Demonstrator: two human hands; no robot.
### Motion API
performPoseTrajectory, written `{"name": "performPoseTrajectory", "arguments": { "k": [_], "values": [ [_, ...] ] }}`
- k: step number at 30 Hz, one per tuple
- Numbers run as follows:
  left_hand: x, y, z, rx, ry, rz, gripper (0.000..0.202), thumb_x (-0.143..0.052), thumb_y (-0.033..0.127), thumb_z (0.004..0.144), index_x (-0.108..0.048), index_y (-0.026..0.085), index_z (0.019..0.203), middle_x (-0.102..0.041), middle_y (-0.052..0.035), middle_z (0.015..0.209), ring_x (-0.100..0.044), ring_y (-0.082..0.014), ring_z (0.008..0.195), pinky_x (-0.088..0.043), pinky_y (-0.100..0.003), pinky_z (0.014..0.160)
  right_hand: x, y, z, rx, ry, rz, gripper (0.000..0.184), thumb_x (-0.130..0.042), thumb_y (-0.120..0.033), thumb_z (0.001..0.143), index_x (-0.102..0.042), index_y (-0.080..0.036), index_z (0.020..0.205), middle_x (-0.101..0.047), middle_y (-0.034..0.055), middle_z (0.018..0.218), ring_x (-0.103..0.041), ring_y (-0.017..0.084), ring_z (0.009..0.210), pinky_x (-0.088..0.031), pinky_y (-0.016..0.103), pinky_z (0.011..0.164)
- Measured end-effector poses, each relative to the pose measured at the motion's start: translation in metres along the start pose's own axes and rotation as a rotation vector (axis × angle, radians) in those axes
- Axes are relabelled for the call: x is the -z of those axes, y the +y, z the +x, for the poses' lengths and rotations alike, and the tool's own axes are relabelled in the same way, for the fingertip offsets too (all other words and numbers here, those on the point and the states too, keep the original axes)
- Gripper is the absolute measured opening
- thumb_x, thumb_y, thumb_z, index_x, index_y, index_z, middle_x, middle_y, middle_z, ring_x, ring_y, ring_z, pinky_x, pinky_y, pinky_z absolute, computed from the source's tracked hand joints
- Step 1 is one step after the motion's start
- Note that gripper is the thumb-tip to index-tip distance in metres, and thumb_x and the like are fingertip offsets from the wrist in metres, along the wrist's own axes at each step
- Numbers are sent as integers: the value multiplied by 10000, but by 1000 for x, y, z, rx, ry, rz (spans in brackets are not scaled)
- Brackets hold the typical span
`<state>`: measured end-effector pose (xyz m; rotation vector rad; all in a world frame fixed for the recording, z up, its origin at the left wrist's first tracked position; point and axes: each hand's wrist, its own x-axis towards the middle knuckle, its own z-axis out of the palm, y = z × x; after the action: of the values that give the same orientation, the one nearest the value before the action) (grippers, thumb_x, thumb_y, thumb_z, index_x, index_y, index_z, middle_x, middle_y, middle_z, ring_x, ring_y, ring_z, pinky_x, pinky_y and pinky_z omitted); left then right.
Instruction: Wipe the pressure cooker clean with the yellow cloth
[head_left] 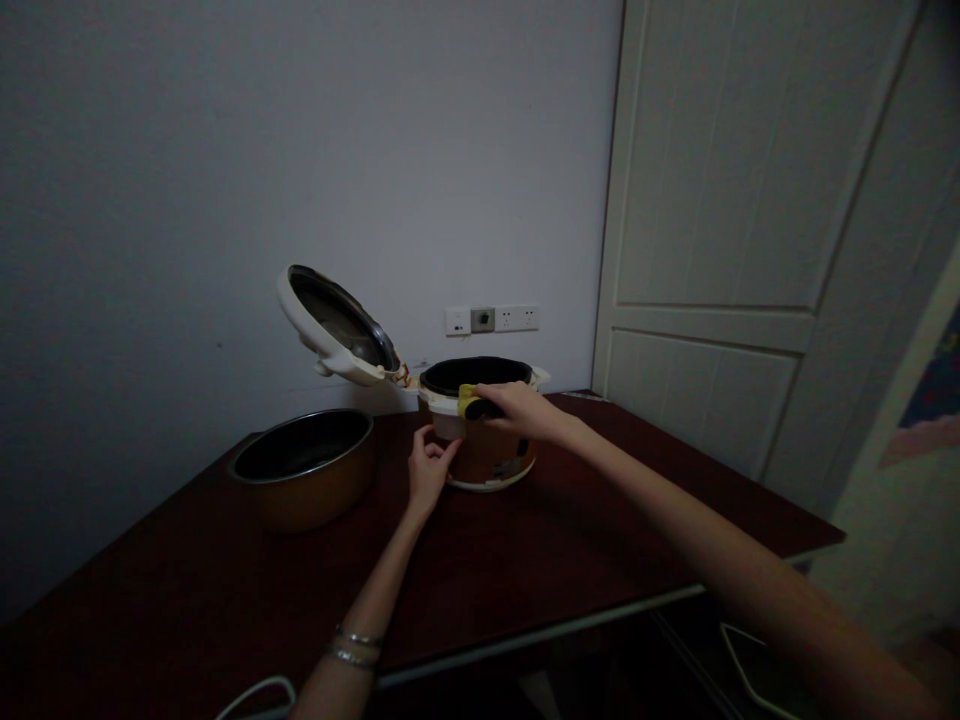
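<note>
A rice cooker (480, 455) with an orange-brown body stands on the table, its white lid (304, 315) swung open to the left. My left hand (429, 468) is at the near side of the cooker, thumb and fingers curled around the lower part of a small white cup (448, 426) just below the rim. In my right hand (521, 408) is a yellow and black sponge (468, 400), pressed against the cooker's rim beside the cup. Shadow makes the cooker's inside too dark to make out.
To the left sits a metal inner pot (307, 490) with a dark inside. The dark red table (525, 570) has a pale front edge. Wall sockets (516, 318) are behind the cooker, and a white panelled door (705, 350) rises at the right. A white cable (262, 688) curves at the lower left.
</note>
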<state>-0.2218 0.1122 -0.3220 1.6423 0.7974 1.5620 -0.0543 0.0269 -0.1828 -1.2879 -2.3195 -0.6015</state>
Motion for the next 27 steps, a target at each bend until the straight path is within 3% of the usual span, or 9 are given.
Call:
{"name": "performPoseTrajectory", "arguments": {
  "k": [4, 10, 13, 18, 22, 27],
  "values": [
    [-1, -2, 0, 1, 4, 2, 557, -659, 473, 732, -422, 195, 1152, -498, 123, 486, -461, -90, 329, -341, -170, 362, 2, 17, -21, 35, 11, 108, 457, -605, -184, 784, -537, -147, 1235, -639, 135, 1186, -617, 229, 1036, -459, 332, 838],
    [-1, -3, 0, 1, 1, -3, 560, -660, 481, 726, -424, 200, 1149, -498, 130, 474, -468, -97, 323, -344, -174, 358, 20, 20, -29, -21, -47, 72, 357, -610, -209, 770, -601, -154, 1123, -690, 116, 1014, -640, 222, 877, -446, 312, 743],
    [-1, -1, 0, 5, -4, -11, 557, -662, 473, 726, -418, 200, 1145, -498, 131, 476, -474, -100, 328, -352, -176, 360, 30, 28, -33, -141, -28, 113, 254, -584, -226, 770, -625, -171, 1015, -692, 67, 856, -624, 185, 739, -422, 266, 646],
    [-2, -1, 0, 12, -18, -31, 566, -655, 474, 726, -399, 200, 1151, -492, 135, 481, -473, -98, 328, -348, -176, 357, 34, 67, -55, -485, 198, -27, 237, -535, -259, 789, -582, -164, 1001, -671, 69, 819, -600, 187, 696, -374, 248, 590],
    [-3, -2, 1, 14, -29, -55, 570, -645, 479, 728, -384, 207, 1156, -495, 138, 485, -469, -97, 322, -345, -175, 352, 23, 93, -67, -676, 156, -242, 272, -522, -298, 831, -554, -151, 1058, -683, 115, 861, -613, 220, 726, -351, 258, 576],
    [-3, -1, 0, 22, -46, -41, 576, -636, 473, 730, -365, 204, 1162, -504, 135, 478, -459, -97, 317, -339, -172, 347, 6, 105, -57, -547, 48, -365, 296, -488, -265, 872, -531, -152, 1142, -680, 143, 993, -623, 243, 819, -389, 288, 649]
  ]
}}
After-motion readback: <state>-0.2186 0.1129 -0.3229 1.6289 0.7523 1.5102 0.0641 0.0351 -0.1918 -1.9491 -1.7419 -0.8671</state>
